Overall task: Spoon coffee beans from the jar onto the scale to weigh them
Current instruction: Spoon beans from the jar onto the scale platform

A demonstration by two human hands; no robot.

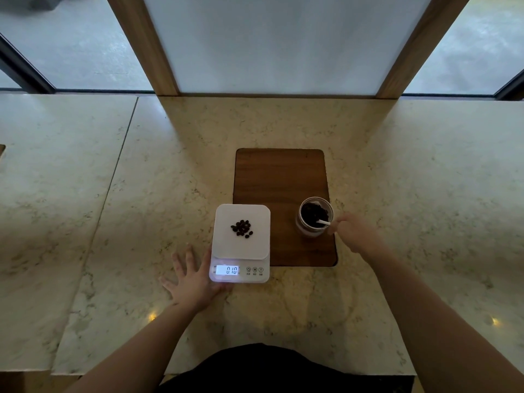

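Head view looks down over my two bare forearms onto a pale marble counter [283, 126], with a dark wooden board [279, 177] lying at its middle. On the near right part of that board stands the jar [314, 217], open at the top and dark inside with coffee beans. My right hand [353, 231] sits just beside the jar's right side, fingers closed around the end of a white spoon [324, 222] whose handle slants over the rim and down into the beans; the bowl of the spoon is buried and I cannot see it. To the left of the jar, touching the board's near left edge and partly overlapping it, is the white scale [241, 242]. A small heap of coffee beans [242, 228] lies near the middle of its platform, and the lit display [227, 270] on its front reads 010, with three round buttons to the right of it. My left hand [190, 282] lies flat on the counter with the fingers spread wide, holding nothing, its thumb side against the scale's near left corner. Between the jar and the scale platform there is only bare board. At the far edge of the counter a white panel [283, 43] rises between two slanted wooden posts, with grey floor seen through glass on either side
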